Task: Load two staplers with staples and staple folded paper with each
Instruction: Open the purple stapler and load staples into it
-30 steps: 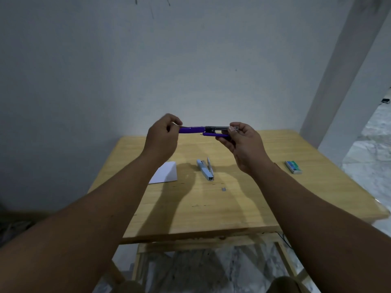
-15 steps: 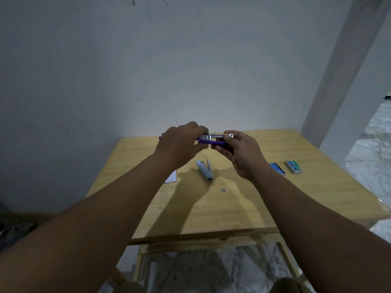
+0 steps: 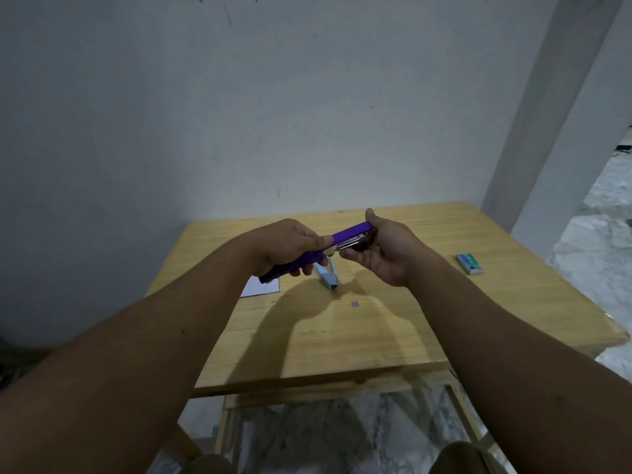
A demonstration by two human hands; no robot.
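Since 0.5 s ago the purple stapler (image 3: 342, 238) has tilted, its far end now raised toward the right. The left hand (image 3: 289, 246) grips its lower end with curled fingers; the right hand (image 3: 384, 246) cups its upper end, fingers curled under the metal tray. Below, on the wooden table (image 3: 342, 336), lie a light blue stapler (image 3: 326, 277), folded paper (image 3: 261, 287), a staple box (image 3: 470, 263) and 1 loose staple strip (image 3: 355, 304).

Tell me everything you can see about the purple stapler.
The purple stapler looks like glossy plastic with a silver metal staple rail showing under its top cover. It is held in the air above the wooden table, tilted up toward the right. The left hand grips its lower end; the right hand holds its upper end.
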